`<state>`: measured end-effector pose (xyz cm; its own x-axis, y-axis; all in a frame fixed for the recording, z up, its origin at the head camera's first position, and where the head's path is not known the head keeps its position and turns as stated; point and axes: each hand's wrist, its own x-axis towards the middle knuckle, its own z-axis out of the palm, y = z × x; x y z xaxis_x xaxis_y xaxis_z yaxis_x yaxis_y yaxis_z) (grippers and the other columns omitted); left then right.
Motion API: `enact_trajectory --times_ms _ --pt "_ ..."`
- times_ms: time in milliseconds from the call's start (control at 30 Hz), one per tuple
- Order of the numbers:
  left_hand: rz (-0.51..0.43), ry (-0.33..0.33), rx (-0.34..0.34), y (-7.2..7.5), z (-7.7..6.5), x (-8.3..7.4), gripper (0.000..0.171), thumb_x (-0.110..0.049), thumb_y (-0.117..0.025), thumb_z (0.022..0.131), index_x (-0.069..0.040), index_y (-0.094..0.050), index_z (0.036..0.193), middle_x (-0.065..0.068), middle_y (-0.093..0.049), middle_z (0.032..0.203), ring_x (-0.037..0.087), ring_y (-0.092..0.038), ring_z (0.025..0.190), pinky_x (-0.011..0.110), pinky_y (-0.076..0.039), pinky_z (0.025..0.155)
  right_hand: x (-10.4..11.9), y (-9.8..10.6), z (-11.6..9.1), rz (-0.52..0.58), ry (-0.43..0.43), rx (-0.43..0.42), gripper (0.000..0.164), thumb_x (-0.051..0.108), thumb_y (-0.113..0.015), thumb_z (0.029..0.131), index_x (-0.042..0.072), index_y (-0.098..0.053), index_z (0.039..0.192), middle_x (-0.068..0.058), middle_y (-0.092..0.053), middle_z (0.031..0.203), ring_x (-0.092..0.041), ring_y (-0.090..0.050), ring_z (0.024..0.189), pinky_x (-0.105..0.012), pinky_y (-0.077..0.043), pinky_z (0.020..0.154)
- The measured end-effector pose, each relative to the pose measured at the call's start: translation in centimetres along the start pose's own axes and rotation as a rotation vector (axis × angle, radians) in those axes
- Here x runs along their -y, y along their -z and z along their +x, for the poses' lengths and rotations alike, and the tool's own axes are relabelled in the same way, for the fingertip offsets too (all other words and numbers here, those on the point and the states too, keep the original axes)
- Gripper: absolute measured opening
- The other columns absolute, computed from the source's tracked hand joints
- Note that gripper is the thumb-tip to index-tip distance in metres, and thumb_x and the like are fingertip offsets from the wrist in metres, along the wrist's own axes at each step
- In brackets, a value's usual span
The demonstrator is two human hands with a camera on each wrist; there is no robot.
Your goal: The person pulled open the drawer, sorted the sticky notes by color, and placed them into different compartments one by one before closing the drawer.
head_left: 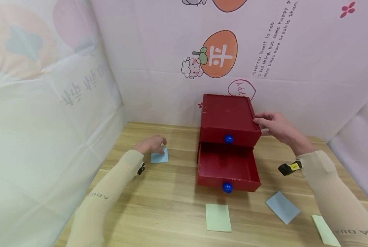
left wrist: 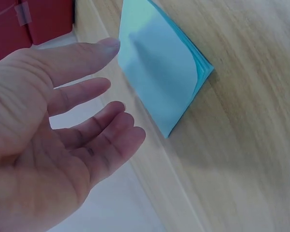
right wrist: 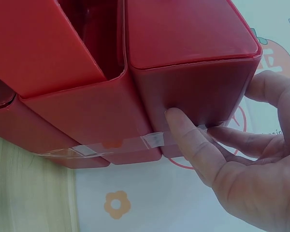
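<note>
A red drawer unit with blue knobs stands against the back wall sheet, its lower drawer pulled out. My right hand rests at the unit's upper right side. In the right wrist view, extended fingers touch the side wall of the top section, and another digit lies by its upper edge. On the left, my left hand hovers over a small blue pad of sticky notes. Seen from the left wrist, the fingers are loosely bent and spread, with nothing between them, beside the pad.
A pale green sticky note lies in front of the drawer. To its right lie a blue note and another green one, partly behind the right sleeve. White printed sheets wall in the wooden table.
</note>
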<state>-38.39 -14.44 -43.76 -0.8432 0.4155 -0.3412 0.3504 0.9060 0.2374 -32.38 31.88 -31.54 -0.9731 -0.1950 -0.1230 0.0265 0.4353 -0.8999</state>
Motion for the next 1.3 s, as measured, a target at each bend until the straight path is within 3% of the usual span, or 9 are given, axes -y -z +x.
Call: enact_trajectory --times_ms 267,500,767,933,1300 --pt "0.056 0.014 0.005 -0.39 -0.07 0.11 0.038 -0.02 -0.068 0.092 -0.009 -0.06 0.128 0.011 -0.058 0.132 0.026 -0.055 0.119 0.043 -0.05 0.101 -0.07 0.05 0.13 0.005 0.002 0.029 0.055 0.029 -0.051 0.102 -0.009 -0.035 0.139 0.013 -0.062 0.096 -0.005 -0.064 0.086 -0.026 -0.061 0.076" --pt "0.033 0.025 0.032 -0.61 0.23 -0.14 0.036 -0.017 -0.068 0.092 -0.009 -0.06 0.126 0.01 -0.061 0.13 0.026 -0.058 0.116 0.042 -0.052 0.1 -0.06 0.01 0.03 -0.007 0.003 0.029 0.058 0.03 -0.051 0.102 -0.01 -0.034 0.141 0.012 -0.061 0.098 -0.004 -0.064 0.086 -0.025 -0.061 0.077" --pt "0.047 0.048 0.042 -0.06 0.06 -0.6 0.027 -0.018 -0.068 0.093 -0.009 -0.061 0.117 0.007 -0.063 0.117 0.021 -0.06 0.102 0.037 -0.054 0.09 0.22 -0.05 -0.13 0.041 0.004 0.028 0.057 0.028 -0.052 0.102 -0.012 -0.034 0.139 0.011 -0.062 0.097 -0.004 -0.064 0.085 -0.025 -0.061 0.076" --pt "0.028 0.093 0.051 -0.05 -0.14 -0.63 0.029 -0.02 -0.069 0.092 -0.011 -0.059 0.118 0.006 -0.062 0.114 0.02 -0.058 0.099 0.038 -0.054 0.086 0.28 -0.11 -0.13 0.025 -0.001 0.025 0.059 0.029 -0.052 0.102 -0.011 -0.033 0.14 0.009 -0.061 0.098 -0.005 -0.064 0.086 -0.024 -0.061 0.076" --pt "0.018 0.085 0.035 -0.16 0.0 -0.54 0.034 -0.018 -0.07 0.092 -0.01 -0.055 0.121 0.007 -0.062 0.115 0.02 -0.058 0.099 0.035 -0.054 0.086 0.26 0.0 -0.14 0.009 0.003 0.031 0.057 0.029 -0.051 0.102 -0.011 -0.034 0.139 0.01 -0.062 0.097 -0.005 -0.065 0.085 -0.024 -0.061 0.077"
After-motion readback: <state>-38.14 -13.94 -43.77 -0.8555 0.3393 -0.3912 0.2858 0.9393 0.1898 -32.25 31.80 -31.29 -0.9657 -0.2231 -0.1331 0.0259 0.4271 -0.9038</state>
